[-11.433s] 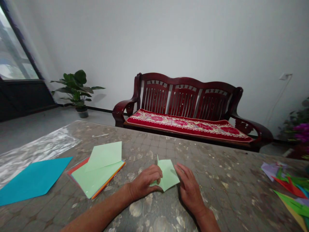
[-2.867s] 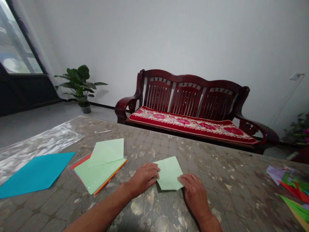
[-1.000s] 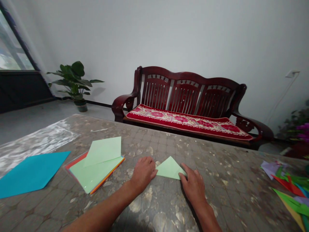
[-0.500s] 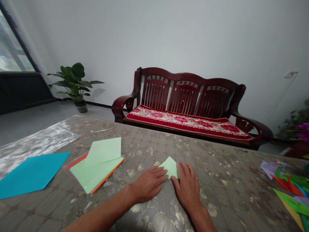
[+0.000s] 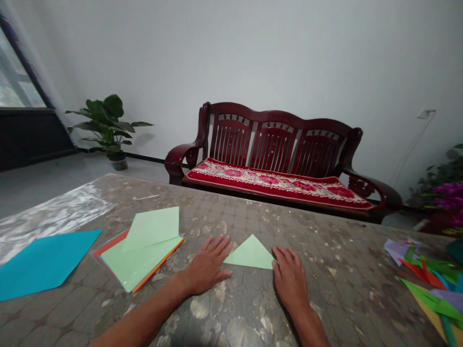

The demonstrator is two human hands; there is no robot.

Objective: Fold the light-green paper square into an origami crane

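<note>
A light green sheet of paper folded into a triangle (image 5: 252, 254) lies flat on the table, its point facing away from me and its long edge towards me. My left hand (image 5: 207, 266) rests on the tabletop beside the triangle's left corner, open, with fingers spread and nothing held. At the other end, my right hand (image 5: 290, 274) lies over the right corner, its fingers stretched forward and close together, the thumb side touching the paper. That corner's tip is hidden under the hand.
A stack of coloured paper (image 5: 142, 260), green on top, lies to the left, near a large blue sheet (image 5: 47, 265) and crinkled clear plastic (image 5: 65, 207). Folded coloured paper pieces (image 5: 430, 274) pile up at the right. Beyond the patterned table (image 5: 173, 313) stands a wooden bench (image 5: 271, 140).
Both hands have moved apart along the folded edge, the left one off the paper and the right one out to its corner. More of the green triangle shows. The view has shifted slightly.
</note>
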